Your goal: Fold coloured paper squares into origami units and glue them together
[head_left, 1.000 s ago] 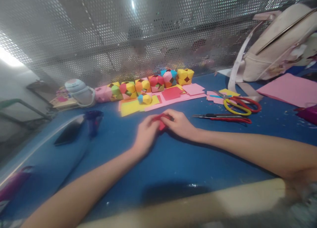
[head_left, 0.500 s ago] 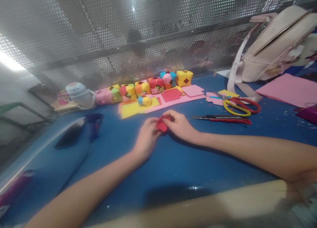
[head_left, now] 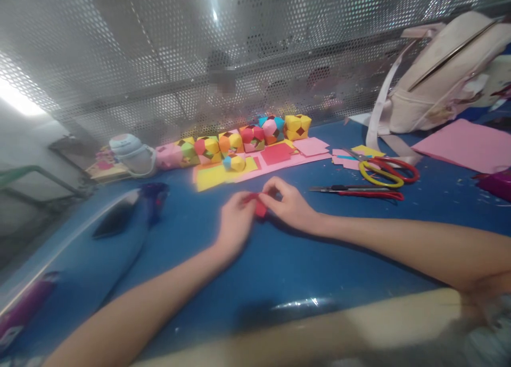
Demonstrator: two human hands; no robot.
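Note:
A small folded piece of red paper (head_left: 261, 209) is held between both hands, low over the blue table (head_left: 271, 271). My left hand (head_left: 236, 218) pinches it from the left, fingers closed on its upper edge. From the right, my right hand (head_left: 289, 206) grips it between thumb and forefinger. Fingertips hide much of the paper, so its exact fold cannot be made out. Just beyond the hands lie yellow paper sheets (head_left: 207, 181), a red square sheet (head_left: 277, 153) and a small blue-and-yellow folded paper ball (head_left: 233, 163).
Several folded paper cubes (head_left: 252, 138) line the back beside a pale bottle (head_left: 131, 153). To the right lie a craft knife (head_left: 351, 188), yellow-and-red-handled scissors (head_left: 381, 174), pink sheets (head_left: 465, 145) and a pale bag (head_left: 423, 90). A phone (head_left: 115, 216) rests at left.
The red paper has turned a little in my fingers, and its lower flap now hangs slightly lower. My left fingers have shifted along its upper edge; the right hand stays nearly in place.

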